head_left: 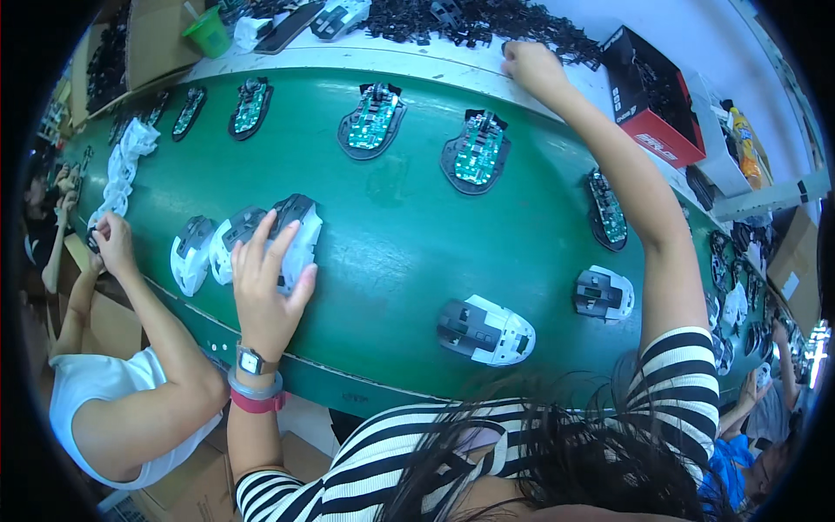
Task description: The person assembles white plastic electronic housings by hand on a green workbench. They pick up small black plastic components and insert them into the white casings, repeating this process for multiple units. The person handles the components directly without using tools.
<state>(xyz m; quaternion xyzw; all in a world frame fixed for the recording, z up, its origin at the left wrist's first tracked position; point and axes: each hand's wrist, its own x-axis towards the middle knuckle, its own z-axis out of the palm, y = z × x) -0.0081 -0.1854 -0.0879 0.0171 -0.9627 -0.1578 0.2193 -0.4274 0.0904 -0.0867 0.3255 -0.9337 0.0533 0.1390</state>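
My left hand (268, 283) spreads its fingers over a grey and white mouse top shell (300, 239), touching it. Two more mouse shells, one (233, 239) close beside it and another (192, 255) farther left, lie in a row with it. At the far ledge, my right hand (537, 71) has its fingers pinched together by a pile of small black plastic parts (487, 24). A dark bit shows at its fingertips, too small to make out. Between the hands, mouse bases with green circuit boards, such as this one (477, 152) and another (372, 122), rest on the green belt (391, 235).
Two loose mouse shells (487, 331) (604, 293) lie nearer me on the right. A black and red box (654, 100) of dark parts stands on the white ledge (417, 59). Left sits a co-worker (143, 396), hands at the belt beside white plastic wrap (130, 161). A green cup (207, 33) stands far left.
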